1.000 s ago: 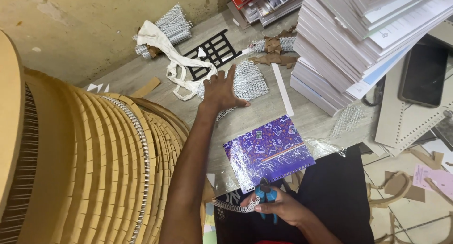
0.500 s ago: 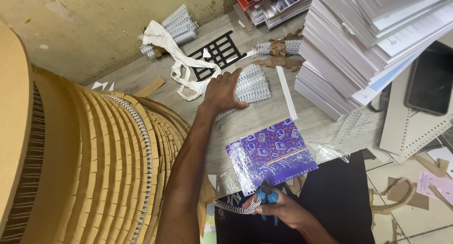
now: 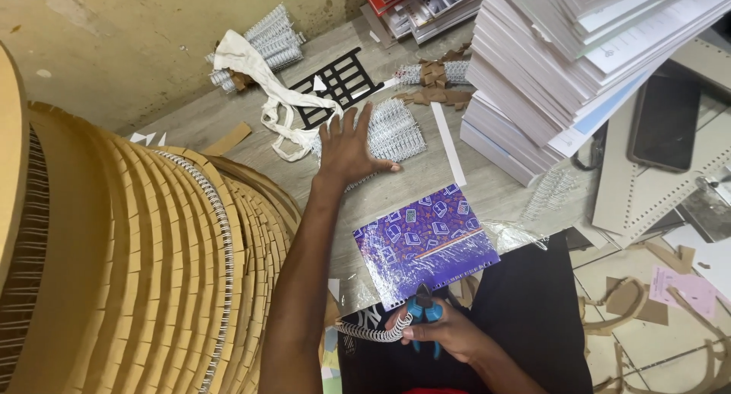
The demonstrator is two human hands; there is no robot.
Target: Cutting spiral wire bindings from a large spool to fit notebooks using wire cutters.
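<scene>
My left hand [image 3: 349, 147] reaches forward with fingers spread and rests on a bundle of white spiral binding coils [image 3: 397, 131] on the grey table [image 3: 190, 124]. A purple patterned notebook [image 3: 423, 242] lies at the near table edge. Just below it, my right hand [image 3: 442, 333] grips blue-handled pliers [image 3: 424, 312], whose tip touches a length of white spiral wire [image 3: 371, 333] curving to the left.
A tall curved stack of brown spiral-bound covers [image 3: 145, 257] fills the left. Stacks of white paper [image 3: 563, 66] rise at the right, beside a dark phone [image 3: 664, 124]. A white cloth [image 3: 263, 86], a black grid piece [image 3: 339, 82] and more coils [image 3: 266, 40] lie farther back.
My left hand has stayed on the coil bundle, fingers spreading a little wider. The view has shifted slightly; the right hand keeps the pliers at the wire.
</scene>
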